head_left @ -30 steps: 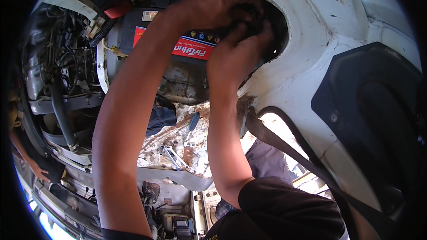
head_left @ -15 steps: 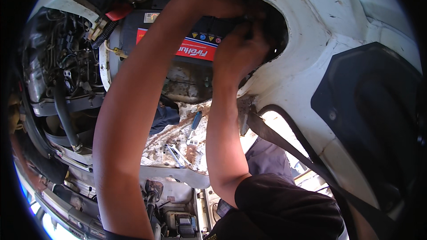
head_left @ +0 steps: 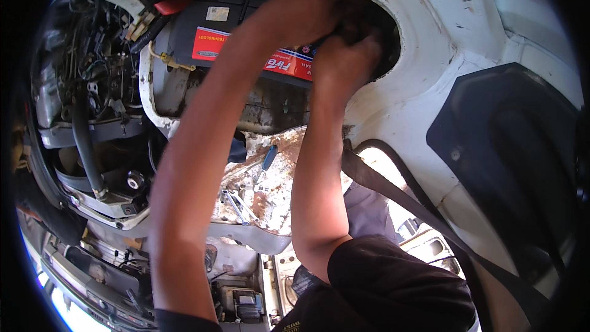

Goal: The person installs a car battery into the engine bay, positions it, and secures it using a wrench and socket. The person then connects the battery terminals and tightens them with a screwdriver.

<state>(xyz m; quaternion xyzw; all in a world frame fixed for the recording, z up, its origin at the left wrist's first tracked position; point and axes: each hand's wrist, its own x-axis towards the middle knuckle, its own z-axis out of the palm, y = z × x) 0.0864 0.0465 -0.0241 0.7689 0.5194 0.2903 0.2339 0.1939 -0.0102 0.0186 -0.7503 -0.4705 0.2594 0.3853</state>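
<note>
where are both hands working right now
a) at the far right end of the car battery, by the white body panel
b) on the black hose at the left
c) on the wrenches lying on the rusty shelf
a: the left hand and right hand meet at the right end of the black battery, against the white body panel; the wrenches lie untouched lower down.

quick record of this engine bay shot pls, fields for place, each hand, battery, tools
place: open engine bay of a white vehicle body
left hand: left hand on top of the battery's far right end
right hand: right hand pressed close beside it; grip hidden
battery: black boxy car battery with red label, in a rusty white tray
tools: silver metal spanners and a blue-handled screwdriver lying on the rusty panel below
</note>
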